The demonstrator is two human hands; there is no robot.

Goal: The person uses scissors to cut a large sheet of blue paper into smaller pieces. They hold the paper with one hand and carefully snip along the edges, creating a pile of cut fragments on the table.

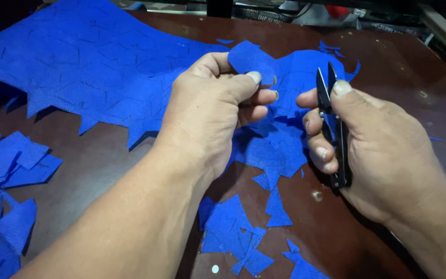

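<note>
A scrap pile (6, 175) lies at the table's (104, 165) left edge. The left hand (207, 113) pinches a blue patch (251, 59) between thumb and fingers, above the sheet (89, 62). The right hand (378, 150) grips black snips (334, 119), blades slightly apart, just beside the patch. Offcuts (238, 232) lie below.

the blue woven cloth sheet (78, 62) at upper left looks matt and rough; the black metal thread snips (331, 129) look smooth; the dark brown wooden table (403, 72) is glossy.
</note>
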